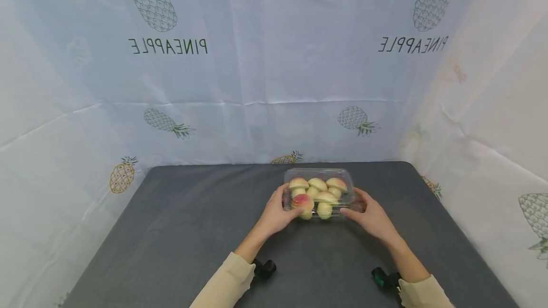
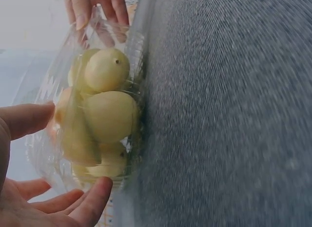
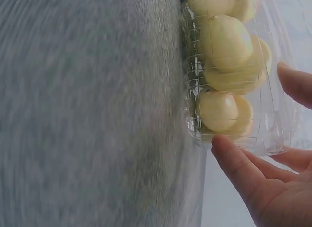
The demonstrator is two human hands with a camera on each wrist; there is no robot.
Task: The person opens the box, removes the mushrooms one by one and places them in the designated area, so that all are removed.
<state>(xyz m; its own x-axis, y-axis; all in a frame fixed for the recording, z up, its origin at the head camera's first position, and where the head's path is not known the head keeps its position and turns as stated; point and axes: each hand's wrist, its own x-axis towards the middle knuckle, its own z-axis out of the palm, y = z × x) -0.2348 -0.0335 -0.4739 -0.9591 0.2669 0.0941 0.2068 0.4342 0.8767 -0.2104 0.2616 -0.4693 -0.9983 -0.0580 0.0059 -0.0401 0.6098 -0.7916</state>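
Note:
A lidded clear plastic box (image 1: 318, 173) is held between both hands toward the back of the dark table. Inside it are several pale yellow, rounded pieces (image 1: 324, 197) that look mushroom-shaped from above, some blushed red. At the left end, my left hand (image 1: 275, 211) grips the box, thumb on the near side and fingers around the end. My right hand (image 1: 373, 215) holds the opposite end the same way. In the left wrist view, the box (image 2: 53, 81) stands close over the table surface. The right wrist view shows the fingertips (image 3: 225, 145) at the box's end.
The dark grey table (image 1: 192, 232) stretches out on both sides of the box. Behind it hangs a pale cloth (image 1: 257, 75) printed with pineapples, and similar cloth lines the left and right sides. A dark strap-on device (image 1: 264, 269) sits at each wrist.

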